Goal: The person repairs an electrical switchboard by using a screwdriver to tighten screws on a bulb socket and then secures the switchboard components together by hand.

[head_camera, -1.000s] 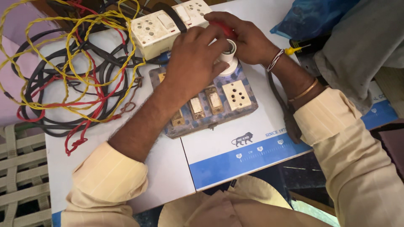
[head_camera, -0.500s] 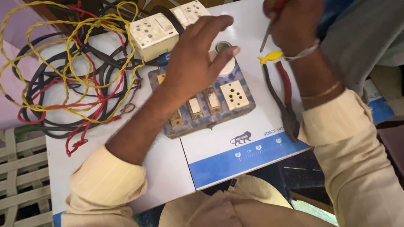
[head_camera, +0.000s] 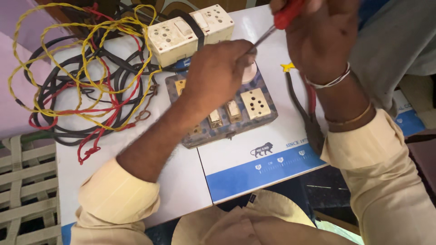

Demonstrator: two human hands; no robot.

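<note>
On the desk (head_camera: 136, 181), left of centre, the left hand (head_camera: 218, 72) presses down on the switch board (head_camera: 227, 113), fingers curled over a round white fitting (head_camera: 249, 72), steadying it; its grip there is partly hidden. To the right, the right hand (head_camera: 318, 36) is closed around a red-handled screwdriver (head_camera: 277, 25), blade angled down-left toward the fitting, wrist raised: screw work, needing a seated tip.

right hand (head_camera: 318, 41) lifted off round fitting (head_camera: 249, 72), now gripping red-handled screwdriver (head_camera: 277, 25) (tip angled down).
</note>
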